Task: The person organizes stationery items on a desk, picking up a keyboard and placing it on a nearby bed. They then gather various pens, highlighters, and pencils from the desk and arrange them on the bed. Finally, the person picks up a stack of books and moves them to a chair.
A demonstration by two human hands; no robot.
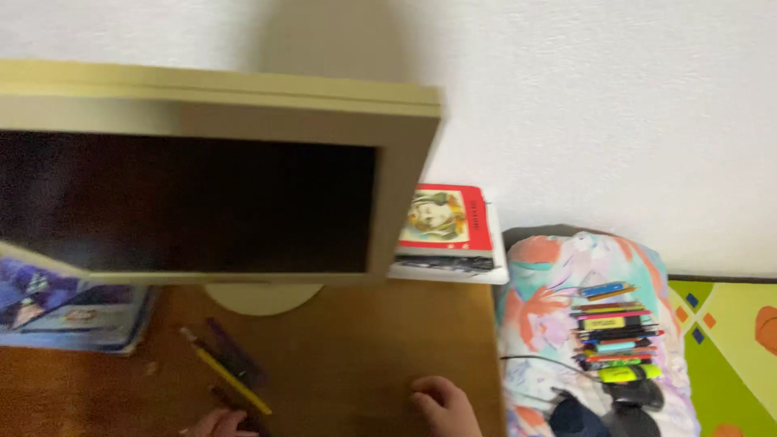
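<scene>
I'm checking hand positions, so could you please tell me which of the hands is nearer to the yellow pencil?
Left. The left hand lies right beside the yellow pencil, near its lower end; the right hand rests farther right on the wooden desk.

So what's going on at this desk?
A person sits at a wooden desk facing a dark monitor. Their left hand rests by a yellow pencil and dark pens; the right hand lies curled near the desk's edge, holding nothing visible. Books are stacked behind the monitor, and a row of pens and markers lies on a floral cushion beside the desk.
</scene>
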